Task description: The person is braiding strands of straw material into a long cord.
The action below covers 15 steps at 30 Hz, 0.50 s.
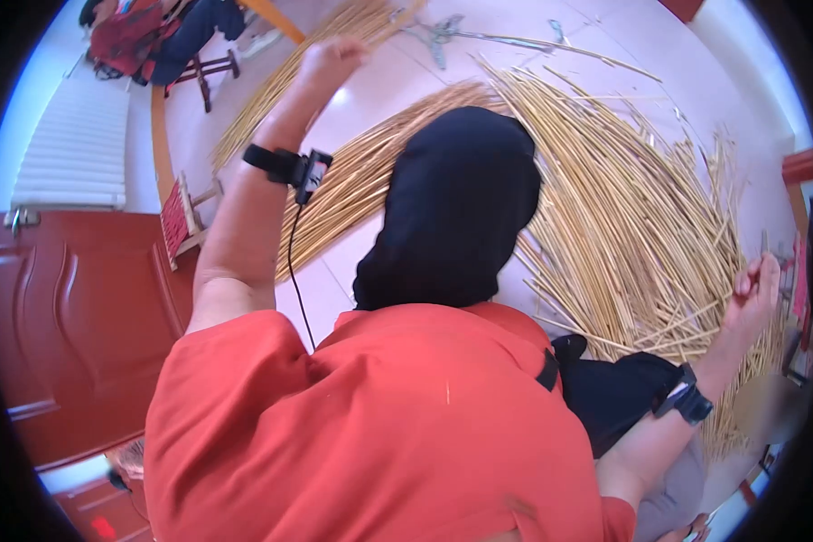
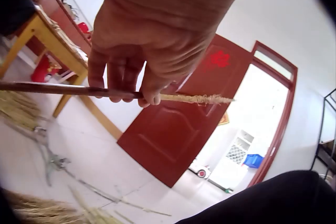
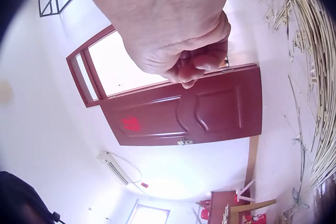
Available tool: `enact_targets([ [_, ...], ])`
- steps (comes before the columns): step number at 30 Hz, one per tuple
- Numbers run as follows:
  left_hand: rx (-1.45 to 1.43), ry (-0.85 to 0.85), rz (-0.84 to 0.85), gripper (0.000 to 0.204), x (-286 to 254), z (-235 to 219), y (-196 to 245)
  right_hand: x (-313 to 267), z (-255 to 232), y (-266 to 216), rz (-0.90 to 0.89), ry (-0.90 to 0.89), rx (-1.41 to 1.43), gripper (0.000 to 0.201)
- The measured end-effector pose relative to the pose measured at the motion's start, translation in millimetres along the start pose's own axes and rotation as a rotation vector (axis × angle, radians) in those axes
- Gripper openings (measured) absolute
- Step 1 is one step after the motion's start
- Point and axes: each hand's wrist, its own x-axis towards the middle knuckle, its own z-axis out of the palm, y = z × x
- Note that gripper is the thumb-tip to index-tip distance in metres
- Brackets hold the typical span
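In the left wrist view, my left hand [image 2: 152, 29] pinches a thin brown rod [image 2: 52, 88] between thumb and fingertips; its pale, frayed end [image 2: 199, 99] sticks out past the thumb. In the head view the left hand [image 1: 330, 68] is raised over the upper bundle of stalks [image 1: 370, 23], and the rod is hard to make out. My right hand [image 1: 752, 294] is held out at the far right, beside the wide spread of stalks [image 1: 614, 208]. In the right wrist view the right hand [image 3: 184, 35] has curled fingers, with no object clearly visible in them.
Another stalk bundle [image 1: 352, 181] lies on the tiled floor [image 1: 330, 285]. A red door [image 1: 81, 316] and a low woven stool [image 1: 182, 221] are at left. Someone sits at the top left [image 1: 185, 45]. Tangled green strips [image 1: 441, 38] lie near the top.
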Motion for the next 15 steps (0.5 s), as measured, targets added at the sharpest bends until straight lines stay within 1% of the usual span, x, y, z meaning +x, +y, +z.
enact_targets([
  [2, -0.063, -0.172, -0.229, 0.013, -39.0, 1.5, -24.3, -3.4, 2.9, 0.2, 0.002, 0.025, -0.072, 0.014],
  [4, -0.270, -0.253, -0.376, 0.011, -83.0, 24.9, -67.2, -4.0, 0.1, 6.0, 0.000, 0.005, -0.104, 0.014],
  [6, -0.172, -0.288, -0.489, 0.011, -123.7, 44.2, -69.5, -3.9, -0.2, 14.5, -0.017, -0.006, -0.142, 0.013],
  [8, -0.157, -0.361, -0.586, 0.012, -162.1, 83.3, -106.6, -3.5, 0.1, 22.4, -0.013, 0.006, -0.282, 0.012],
  [10, 0.080, -0.355, -0.320, 0.013, -192.1, 109.1, -120.5, -3.6, 3.2, 30.1, -0.068, 0.025, -0.332, 0.010],
  [12, 0.032, -0.417, -0.419, 0.014, -201.9, 118.8, -113.7, -11.1, 16.4, 30.3, 0.012, 0.029, -0.505, 0.010],
  [13, 0.019, -0.406, -0.404, 0.014, -202.7, 128.1, -116.7, -10.6, 17.3, 32.9, -0.009, 0.038, -0.508, 0.010],
  [15, 0.054, -0.411, -0.413, 0.016, -200.5, 145.1, -126.1, -10.0, 20.4, 39.7, 0.021, -0.001, -0.536, 0.011],
])
